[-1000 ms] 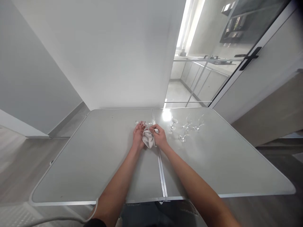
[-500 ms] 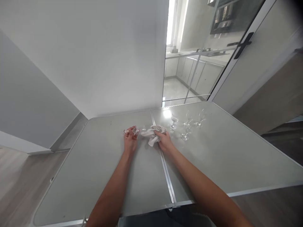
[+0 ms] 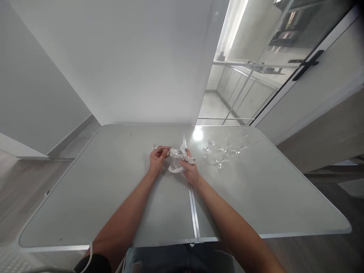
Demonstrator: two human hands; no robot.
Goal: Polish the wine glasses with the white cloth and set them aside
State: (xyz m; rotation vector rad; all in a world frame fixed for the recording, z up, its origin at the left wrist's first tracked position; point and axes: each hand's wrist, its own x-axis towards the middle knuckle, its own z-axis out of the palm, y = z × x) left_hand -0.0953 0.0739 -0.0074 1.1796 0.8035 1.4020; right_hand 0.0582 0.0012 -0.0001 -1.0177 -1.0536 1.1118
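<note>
My left hand is closed round a clear stemmed glass, which lies sideways over the table. Its foot end points left and its bowl end points right, toward the cloth. A white cloth is bunched in my right hand, thumb on top, against the bowl end of the glass. Folds of the cloth and my fingers hide part of the glass. Both hands are close together near the table's centre seam.
Several clear stemmed glasses stand to the right on the grey table, one nearer me than the others. A metal seam crosses the tabletop. Behind are a white wall and a glazed door with a black handle.
My right hand has brought the cloth left onto the glass, closing the gap between them. The glass stays in my left hand. The camera view has shifted slightly.
</note>
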